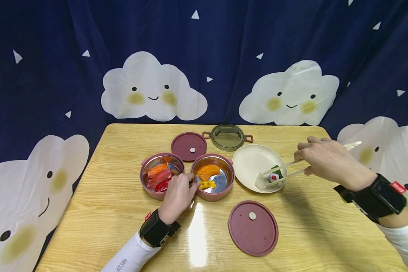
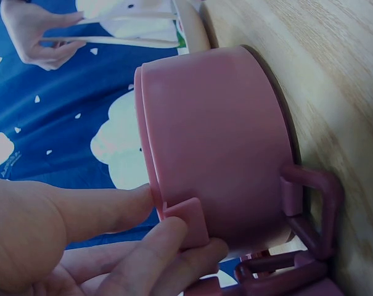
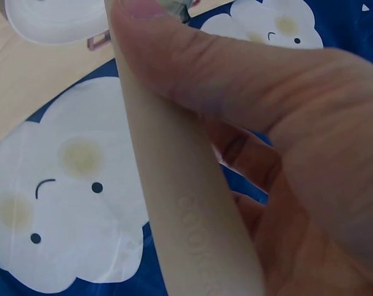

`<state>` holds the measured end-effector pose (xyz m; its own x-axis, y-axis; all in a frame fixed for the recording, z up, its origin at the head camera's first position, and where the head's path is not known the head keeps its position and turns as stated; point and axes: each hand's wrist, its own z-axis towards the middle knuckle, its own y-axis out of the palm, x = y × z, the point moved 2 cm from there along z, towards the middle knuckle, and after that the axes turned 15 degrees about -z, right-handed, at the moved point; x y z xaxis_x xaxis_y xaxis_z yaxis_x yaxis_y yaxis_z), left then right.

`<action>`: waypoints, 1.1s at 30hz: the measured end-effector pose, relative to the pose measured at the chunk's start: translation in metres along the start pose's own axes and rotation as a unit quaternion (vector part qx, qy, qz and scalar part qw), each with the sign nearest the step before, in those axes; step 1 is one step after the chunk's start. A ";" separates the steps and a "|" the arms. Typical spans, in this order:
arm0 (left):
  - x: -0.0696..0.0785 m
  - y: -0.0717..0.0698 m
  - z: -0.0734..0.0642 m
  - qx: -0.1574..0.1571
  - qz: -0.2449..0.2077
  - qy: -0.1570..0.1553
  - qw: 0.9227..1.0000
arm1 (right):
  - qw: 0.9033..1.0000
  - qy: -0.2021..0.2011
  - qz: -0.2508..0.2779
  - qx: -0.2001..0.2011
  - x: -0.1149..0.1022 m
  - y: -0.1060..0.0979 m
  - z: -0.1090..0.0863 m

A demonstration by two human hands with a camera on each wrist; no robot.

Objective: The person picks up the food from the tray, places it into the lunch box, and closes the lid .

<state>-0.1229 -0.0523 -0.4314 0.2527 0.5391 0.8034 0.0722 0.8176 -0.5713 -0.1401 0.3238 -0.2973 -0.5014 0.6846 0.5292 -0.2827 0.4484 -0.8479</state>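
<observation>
The right bowl point(image 1: 213, 195) is held steady at its left side by the left hand point(image 1: 178, 192), whose grip is closed to a pinch: in the left wrist view a small tab point(image 2: 197, 221) below the rim is caught between the digits. The bowl stands upright on the table point(image 1: 115, 234), just left of the plate point(image 1: 251, 162), with an orange piece point(image 1: 209, 172) and a yellow piece point(image 1: 206, 184) inside. Its metal-lined wall is likely stiff and smooth, so the tab should give a surer hold than the bare side; little weight is to be expected, and the bowl could slide if nudged.

A pair of pale tongs point(image 3: 171, 172) is held by the right hand point(image 1: 326, 156), with the thumb laid along the broad strip and the other fingers curled behind. Their arms stand somewhat spread above the plate's near right part, and the sushi roll point(image 1: 274, 176) is seen between them. Whether it is pinched or merely straddled cannot be told.

The roll is judged to be a light toy piece, probably firm or slightly springy, and not fragile. Its rounded side may be slippery under thin tips, so it is best taken across the middle, with both tips level and only modest pressure applied; if it is caught near one end, it could twist or roll out.
</observation>
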 end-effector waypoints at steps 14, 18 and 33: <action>0.000 -0.001 -0.001 0.002 0.006 -0.001 1.000 | 0.999 -0.007 0.000 0.037 -0.010 0.003 0.009; 0.001 -0.001 -0.001 0.002 0.006 0.001 1.000 | 0.999 -0.012 0.001 0.037 -0.011 0.003 0.011; 0.000 -0.001 -0.001 0.003 0.002 0.006 1.000 | 0.999 -0.025 0.013 0.027 -0.011 0.012 0.017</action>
<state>-0.1218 -0.0531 -0.4310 0.2654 0.5406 0.7983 0.0655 0.8160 -0.5743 -0.1522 0.3117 -0.3140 -0.5493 0.6647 0.5064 -0.3122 0.3989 -0.8622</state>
